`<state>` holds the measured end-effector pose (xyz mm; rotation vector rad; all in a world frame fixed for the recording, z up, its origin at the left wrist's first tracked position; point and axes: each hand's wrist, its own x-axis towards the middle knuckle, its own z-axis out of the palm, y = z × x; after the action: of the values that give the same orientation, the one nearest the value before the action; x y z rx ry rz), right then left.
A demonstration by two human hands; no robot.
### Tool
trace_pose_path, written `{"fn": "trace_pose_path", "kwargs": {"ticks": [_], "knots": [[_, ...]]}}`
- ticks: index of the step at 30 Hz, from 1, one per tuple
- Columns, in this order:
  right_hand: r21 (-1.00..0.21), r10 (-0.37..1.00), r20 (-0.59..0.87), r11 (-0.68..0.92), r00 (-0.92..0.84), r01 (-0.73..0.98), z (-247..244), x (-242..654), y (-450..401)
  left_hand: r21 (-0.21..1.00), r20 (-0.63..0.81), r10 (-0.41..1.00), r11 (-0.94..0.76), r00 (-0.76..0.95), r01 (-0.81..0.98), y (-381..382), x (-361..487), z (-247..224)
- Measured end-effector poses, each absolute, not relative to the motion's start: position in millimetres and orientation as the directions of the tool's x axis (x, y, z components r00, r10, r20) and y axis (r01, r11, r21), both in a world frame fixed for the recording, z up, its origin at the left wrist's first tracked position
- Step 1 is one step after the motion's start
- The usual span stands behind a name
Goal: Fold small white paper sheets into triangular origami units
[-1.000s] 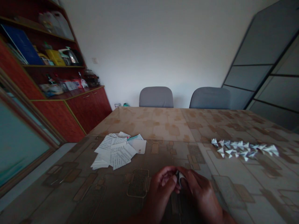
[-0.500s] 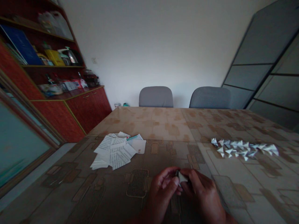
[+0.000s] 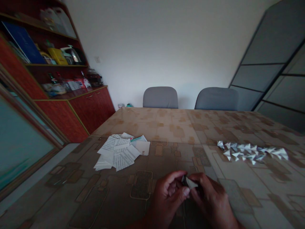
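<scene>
Between my two hands, above the near part of the table, is a small folded piece of paper point(image 3: 191, 183) with a pale, pointed flap showing. My left hand point(image 3: 170, 194) pinches its left side between thumb and fingers. From the other side, my right hand point(image 3: 209, 195) grips it, fingers closed and partly hiding it. Off to the right lie several small folded paper pieces point(image 3: 252, 151) in rough rows, with points sticking up. A fanned pile of printed paper slips point(image 3: 122, 154) rests on the left.
The table point(image 3: 164, 124) has a patterned cover. Two grey chairs point(image 3: 160, 97) stand at its far edge, before a white wall. A red wooden cabinet point(image 3: 92, 108) with loaded shelves is at the left. Grey panelled doors point(image 3: 262, 54) stand at the right.
Both hands have shifted slightly right with the folded paper, and more of its pale flap shows. The view has turned a little; the pile and the folded pieces look unmoved.
</scene>
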<state>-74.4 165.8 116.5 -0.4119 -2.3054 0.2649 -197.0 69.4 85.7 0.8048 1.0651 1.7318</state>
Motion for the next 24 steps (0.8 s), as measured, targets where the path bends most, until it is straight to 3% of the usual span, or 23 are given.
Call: {"fn": "trace_pose_path", "kwargs": {"ticks": [9,17,24], "knots": [[-0.391,0.377,0.601,0.908,-0.705,0.153,116.8,-68.9,165.6,0.914,0.085,0.922,-0.223,-0.378,-0.340,70.3,-199.3,78.5],[-0.444,0.368,0.591,0.891,-0.718,0.091,119.1,-68.2,167.8,0.978,0.179,0.861,-0.209,-0.476,-0.012,68.2,-202.2,82.8],[-0.440,0.331,0.581,0.896,-0.743,0.055,120.5,-66.6,164.7,0.971,0.239,0.849,-0.216,-0.471,0.104,67.3,-202.8,91.3]]}}
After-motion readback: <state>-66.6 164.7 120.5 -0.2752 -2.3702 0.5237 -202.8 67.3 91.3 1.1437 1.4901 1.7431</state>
